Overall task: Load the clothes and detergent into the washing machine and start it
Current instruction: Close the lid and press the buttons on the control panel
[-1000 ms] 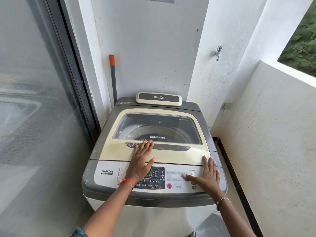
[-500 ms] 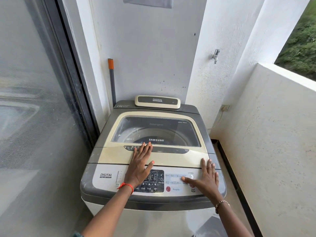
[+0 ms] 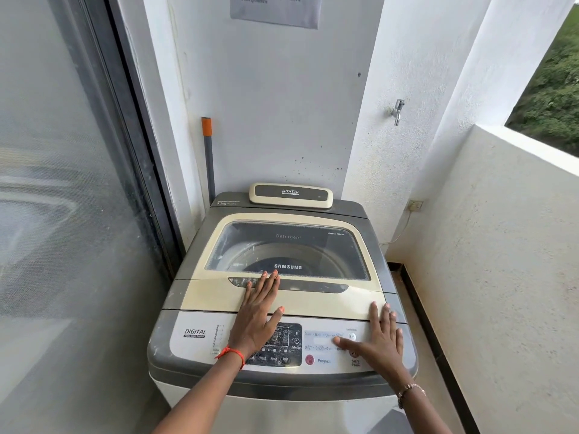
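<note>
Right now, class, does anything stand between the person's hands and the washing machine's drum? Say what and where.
Yes: the closed lid covers the drum, seen only through its glass. The left hand lies flat on the lid's front, the right hand on the control panel.

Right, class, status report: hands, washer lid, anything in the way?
Left hand flat on cream glass-windowed lid, right hand flat on white control panel. Grey top-loading washing machine shut. Only hands on lid.
</note>
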`<state>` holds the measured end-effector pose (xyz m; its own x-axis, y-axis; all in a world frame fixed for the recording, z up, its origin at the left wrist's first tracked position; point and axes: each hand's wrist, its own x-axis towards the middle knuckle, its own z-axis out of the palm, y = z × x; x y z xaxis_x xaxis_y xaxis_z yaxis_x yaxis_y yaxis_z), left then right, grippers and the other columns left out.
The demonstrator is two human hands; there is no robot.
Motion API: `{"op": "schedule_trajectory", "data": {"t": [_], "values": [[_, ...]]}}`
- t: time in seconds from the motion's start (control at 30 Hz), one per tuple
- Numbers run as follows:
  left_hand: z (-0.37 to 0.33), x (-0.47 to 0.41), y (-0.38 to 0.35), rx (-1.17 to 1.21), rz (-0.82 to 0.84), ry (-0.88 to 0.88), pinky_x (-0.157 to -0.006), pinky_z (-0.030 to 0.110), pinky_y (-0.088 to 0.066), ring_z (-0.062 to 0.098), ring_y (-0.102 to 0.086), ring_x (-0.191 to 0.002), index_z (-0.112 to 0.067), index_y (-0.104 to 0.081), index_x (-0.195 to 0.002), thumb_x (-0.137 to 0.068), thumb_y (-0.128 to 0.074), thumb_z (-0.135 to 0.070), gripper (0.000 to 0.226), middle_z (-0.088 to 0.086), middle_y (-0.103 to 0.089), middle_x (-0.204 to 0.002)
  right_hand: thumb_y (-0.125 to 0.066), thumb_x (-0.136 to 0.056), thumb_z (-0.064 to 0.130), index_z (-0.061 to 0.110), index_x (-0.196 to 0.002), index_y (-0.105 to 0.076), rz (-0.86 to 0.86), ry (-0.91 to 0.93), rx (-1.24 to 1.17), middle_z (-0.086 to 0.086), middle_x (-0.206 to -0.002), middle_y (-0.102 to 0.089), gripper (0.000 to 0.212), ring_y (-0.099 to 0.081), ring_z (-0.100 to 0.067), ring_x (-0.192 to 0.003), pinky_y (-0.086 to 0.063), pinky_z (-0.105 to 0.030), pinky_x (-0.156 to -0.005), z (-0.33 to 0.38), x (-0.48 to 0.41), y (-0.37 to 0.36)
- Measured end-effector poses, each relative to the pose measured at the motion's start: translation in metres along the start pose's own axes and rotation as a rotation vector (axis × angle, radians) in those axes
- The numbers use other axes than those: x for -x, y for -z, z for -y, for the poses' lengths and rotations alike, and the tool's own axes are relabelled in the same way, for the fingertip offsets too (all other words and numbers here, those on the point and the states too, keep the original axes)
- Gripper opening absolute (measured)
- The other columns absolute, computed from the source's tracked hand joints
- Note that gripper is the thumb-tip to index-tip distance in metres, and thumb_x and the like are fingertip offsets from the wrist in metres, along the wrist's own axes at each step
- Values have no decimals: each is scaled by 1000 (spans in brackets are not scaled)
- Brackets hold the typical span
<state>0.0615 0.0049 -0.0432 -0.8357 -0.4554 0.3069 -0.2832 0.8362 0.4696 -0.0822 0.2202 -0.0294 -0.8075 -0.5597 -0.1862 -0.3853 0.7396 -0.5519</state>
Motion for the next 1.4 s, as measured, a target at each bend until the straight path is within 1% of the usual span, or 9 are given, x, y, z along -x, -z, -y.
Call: {"op": "schedule_trajectory", "data": {"t": [0.2,0.4,0.53,0.67,0.83,1.0,1.27,1.33,1.4], "values": [[-1,1,1,-4,7,-3,-114,25,19,-2,17,-141,-25,-4,-147,-85,-20,-49,68,-10,3,-155,-45,-46,85,24,-145,16,14,3,27,-3,-152,29,132,30,-15,-135,16,-39,-112,4,4,3],[0,-1,0,34,-15,-12,-115,26,16,-3,14,-141,-23,-7,-147,-87,-23,-47,67,-7,-1,-156,-43,-44,88,24,-145,18,19,-18,43,-2,-151,30,134,30,-17,-136,16,-40,-111,7,5,4],[2,-1,-2,41,-20,-13,-116,26,15,-1,11,-142,-23,-9,-148,-88,-25,-45,66,-8,-4,-156,-25,-24,102,25,-145,17,18,-27,47,-2,-151,29,150,31,-15,-134,16,-40,-112,4,3,3],[3,-1,-4,54,-17,1,-116,29,14,2,8,-143,-27,-7,-147,-89,-23,-44,63,-10,-3,-156,-22,-23,102,23,-145,16,1,-26,72,-3,-152,27,150,26,-18,-139,12,-39,-114,4,3,3],[3,-1,-6,39,-26,-4,-116,29,13,2,8,-143,-48,13,-142,-91,-23,-42,63,-12,0,-156,-4,-16,103,23,-143,21,-4,-29,119,-4,-150,31,152,28,-19,-138,15,-38,-112,4,1,1],[3,-1,-6,-19,-13,-3,-116,30,14,5,11,-144,-43,20,-142,-92,-22,-43,65,-13,6,-156,5,-25,101,22,-143,22,-85,-28,166,-2,-150,30,143,27,-14,-137,14,-37,-113,3,3,-5],[-2,1,-8,-250,-11,6,-115,42,-3,16,1,-146,-14,-6,-151,-96,-28,-43,66,1,-3,-159,8,-50,95,24,-144,15,-276,-14,238,4,-149,22,118,22,-8,-137,12,-35,-114,5,8,-22],[-3,2,-7,-276,3,10,-114,42,-5,17,-1,-146,-12,-8,-150,-96,-27,-45,66,3,-5,-159,4,-56,93,22,-145,8,-289,-14,266,0,-153,11,115,12,-10,-140,7,-36,-114,2,7,-25],[-4,2,-5,-290,18,18,-114,43,-7,18,-2,-146,-12,-8,-150,-96,-26,-46,66,3,-5,-159,-6,-65,90,16,-147,-16,-273,-29,264,-9,-154,-16,111,-12,-18,-143,-5,-39,-112,1,5,-28]]}}
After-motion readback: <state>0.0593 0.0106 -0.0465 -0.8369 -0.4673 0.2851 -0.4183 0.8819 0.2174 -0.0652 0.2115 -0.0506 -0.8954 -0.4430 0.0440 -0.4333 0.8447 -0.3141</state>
